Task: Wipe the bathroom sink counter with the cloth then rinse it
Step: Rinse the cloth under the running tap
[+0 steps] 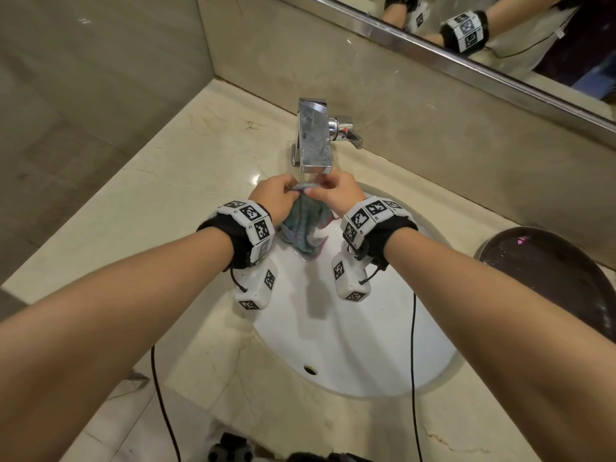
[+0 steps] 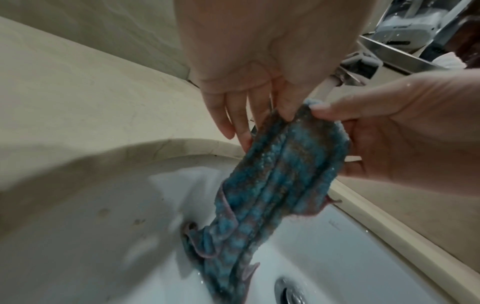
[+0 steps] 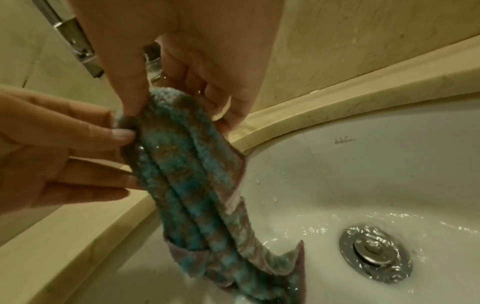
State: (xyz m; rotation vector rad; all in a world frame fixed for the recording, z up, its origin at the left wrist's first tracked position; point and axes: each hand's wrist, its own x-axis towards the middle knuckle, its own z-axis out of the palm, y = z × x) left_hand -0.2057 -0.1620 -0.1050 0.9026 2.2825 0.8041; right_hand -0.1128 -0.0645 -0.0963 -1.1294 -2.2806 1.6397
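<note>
A wet blue-and-brown checked cloth point(image 1: 305, 225) hangs bunched over the white sink point(image 1: 366, 345), just below the chrome faucet point(image 1: 315, 135) spout. My left hand point(image 1: 283, 191) pinches its top edge on the left, and my right hand point(image 1: 328, 190) pinches the same edge on the right. In the left wrist view the cloth point(image 2: 280, 174) drops from my left hand point(image 2: 285, 109) toward the drain point(image 2: 291, 292). In the right wrist view my right hand point(image 3: 135, 102) grips the cloth point(image 3: 187, 174), whose lower end trails into the basin. Water ripples around the drain point(image 3: 374, 255).
Beige marble counter point(image 1: 166, 195) surrounds the sink, with a wall on the left and a backsplash behind. A dark round bowl point(image 1: 546, 271) sits on the counter at the right. A mirror point(image 1: 500, 35) hangs above. The faucet handle point(image 1: 348, 133) points right.
</note>
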